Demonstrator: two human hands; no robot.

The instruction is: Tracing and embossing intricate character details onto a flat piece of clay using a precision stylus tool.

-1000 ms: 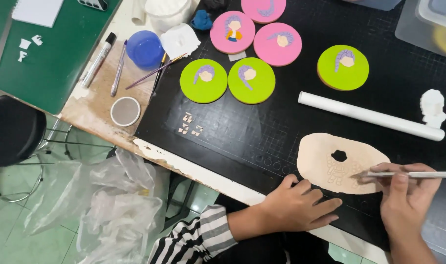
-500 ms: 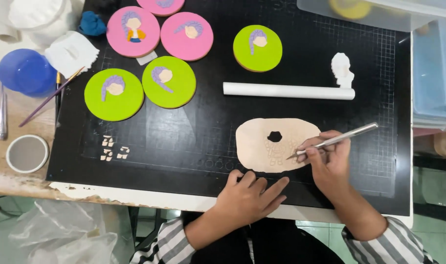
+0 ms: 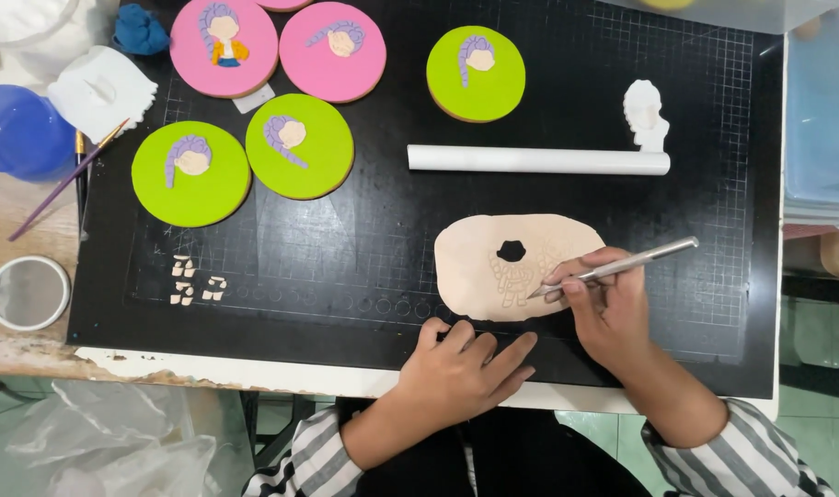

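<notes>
**A:** What does the head camera show you now?

**B:** You are looking straight down at a black cutting mat (image 3: 364,248). Your right hand (image 3: 608,308) pinches a slim metal craft knife (image 3: 622,267) like a pen, fingers closed around the shaft, its tip touching the flat sheet of beige rolled clay (image 3: 502,267) that lies on the mat just in front of you. Your left hand (image 3: 465,368) rests palm down at the mat's near edge, fingers spread, holding nothing, just short of the clay.

**B:** Compared with a second ago, the view has swung (your head has moved, not the table), so the clay now sits near the centre. The knife tip has shifted from the sheet's right edge inward, beside faint outlines (image 3: 511,281) scored below a dark cut-out hole (image 3: 511,250).

**A:** And what does that mean?

**B:** My reading is that you are tracing small shapes inside the sheet, not trimming its border.

**A:** What lies around it?

**B:** A white roller (image 3: 539,159) beyond the clay, five round discs, pink and green (image 3: 191,175), each with a small figure, and tiny cut pieces (image 3: 197,281) far left.
</notes>
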